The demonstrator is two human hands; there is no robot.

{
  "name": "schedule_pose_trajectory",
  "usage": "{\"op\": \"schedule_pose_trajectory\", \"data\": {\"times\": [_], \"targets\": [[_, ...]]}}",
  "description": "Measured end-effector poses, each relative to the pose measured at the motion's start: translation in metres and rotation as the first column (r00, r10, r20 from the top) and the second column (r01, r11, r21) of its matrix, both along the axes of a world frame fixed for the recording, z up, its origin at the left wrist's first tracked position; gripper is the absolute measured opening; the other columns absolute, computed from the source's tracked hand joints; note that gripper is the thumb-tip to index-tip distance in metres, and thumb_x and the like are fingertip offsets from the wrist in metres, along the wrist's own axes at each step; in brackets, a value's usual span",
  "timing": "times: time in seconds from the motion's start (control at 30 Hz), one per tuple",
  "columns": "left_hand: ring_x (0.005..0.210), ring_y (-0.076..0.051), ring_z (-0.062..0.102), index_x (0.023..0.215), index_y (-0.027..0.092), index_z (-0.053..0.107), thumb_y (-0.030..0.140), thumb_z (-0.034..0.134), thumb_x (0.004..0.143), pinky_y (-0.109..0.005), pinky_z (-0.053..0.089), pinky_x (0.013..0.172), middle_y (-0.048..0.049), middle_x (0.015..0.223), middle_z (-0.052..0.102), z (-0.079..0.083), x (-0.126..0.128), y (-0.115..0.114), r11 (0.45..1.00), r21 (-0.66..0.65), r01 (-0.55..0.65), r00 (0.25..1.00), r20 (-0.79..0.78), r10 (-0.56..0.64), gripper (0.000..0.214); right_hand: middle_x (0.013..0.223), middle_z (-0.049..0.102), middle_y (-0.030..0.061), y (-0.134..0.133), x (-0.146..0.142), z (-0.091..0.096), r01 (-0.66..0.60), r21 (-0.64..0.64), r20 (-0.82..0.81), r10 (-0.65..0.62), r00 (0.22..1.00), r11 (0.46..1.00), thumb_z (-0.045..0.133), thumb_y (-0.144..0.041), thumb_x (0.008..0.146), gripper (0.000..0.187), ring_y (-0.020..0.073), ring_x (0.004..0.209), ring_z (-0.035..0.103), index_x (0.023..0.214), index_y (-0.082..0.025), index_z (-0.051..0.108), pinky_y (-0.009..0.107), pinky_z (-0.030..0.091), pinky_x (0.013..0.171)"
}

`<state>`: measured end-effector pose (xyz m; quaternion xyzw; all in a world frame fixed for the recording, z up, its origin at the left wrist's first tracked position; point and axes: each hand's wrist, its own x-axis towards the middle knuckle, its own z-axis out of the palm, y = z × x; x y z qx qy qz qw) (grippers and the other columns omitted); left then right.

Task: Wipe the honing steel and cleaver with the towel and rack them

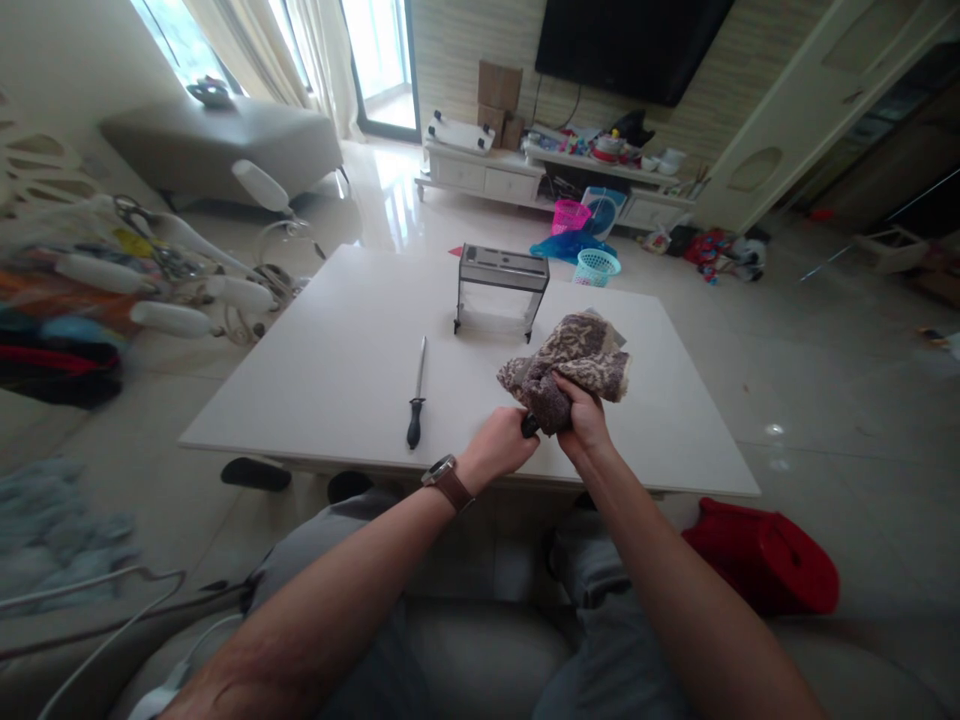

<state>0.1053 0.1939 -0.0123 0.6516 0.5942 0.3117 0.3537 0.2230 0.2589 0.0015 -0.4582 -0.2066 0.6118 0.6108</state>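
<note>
My left hand (504, 440), with a watch on its wrist, is closed around the black handle of a knife (530, 425). Most of the knife is hidden under a brown and cream patterned towel (577, 355); a flat grey piece peeks out at the towel's far side. My right hand (585, 415) grips the bunched towel around the knife, thumb on top, just ahead of the handle. To the left on the white table (330, 370) lies a honing steel (416, 405), its black handle towards me. A clear-sided knife block (502, 280) with a slotted dark top stands beyond my hands.
A red stool-like object (765, 555) sits by the table's right front corner. Past the far edge are a light blue basket (598, 265), a pink basket (570, 215) and a cluttered low cabinet (480, 178). A white lamp fixture (240, 292) rises on the left.
</note>
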Motion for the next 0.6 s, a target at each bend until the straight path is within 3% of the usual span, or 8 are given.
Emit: {"op": "schedule_pose_trajectory", "data": {"times": [0.27, 0.43, 0.6], "targets": [[0.063, -0.015, 0.056, 0.082, 0.015, 0.075, 0.014, 0.054, 0.077, -0.027, 0.036, 0.061, -0.0087, 0.075, 0.074, 0.004, 0.0, 0.0, 1.0, -0.006, 0.018, 0.999, -0.048, -0.018, 0.021, 0.085, 0.082, 0.0015, 0.011, 0.009, -0.005, -0.023, -0.007, -0.022, 0.022, 1.0, 1.0, 0.089, -0.012, 0.056, 0.035, 0.0174, 0.074, 0.077, 0.088, -0.015, 0.076, 0.03, 0.068, 0.075], [0.061, -0.015, 0.055, 0.076, 0.015, 0.073, 0.013, 0.054, 0.077, -0.029, 0.033, 0.06, -0.0105, 0.075, 0.074, 0.01, -0.003, -0.003, 0.997, 0.021, 0.076, 0.986, -0.148, -0.072, 0.019, 0.086, 0.083, 0.0017, 0.035, 0.039, 0.005, -0.041, 0.045, -0.059, 0.044, 0.997, 0.998, 0.082, -0.015, 0.07, 0.021, 0.017, 0.077, 0.078, 0.09, -0.017, 0.075, 0.031, 0.069, 0.079], [0.064, -0.016, 0.059, 0.076, 0.017, 0.073, 0.011, 0.053, 0.078, -0.029, 0.033, 0.06, -0.0106, 0.075, 0.074, 0.013, -0.007, -0.005, 0.989, 0.013, 0.145, 0.972, -0.189, -0.14, 0.021, 0.088, 0.083, 0.0012, 0.052, 0.071, 0.017, 0.042, 0.086, -0.115, -0.032, 0.993, 0.995, 0.074, -0.017, 0.081, 0.012, 0.0165, 0.078, 0.078, 0.092, -0.018, 0.075, 0.031, 0.069, 0.078]]}}
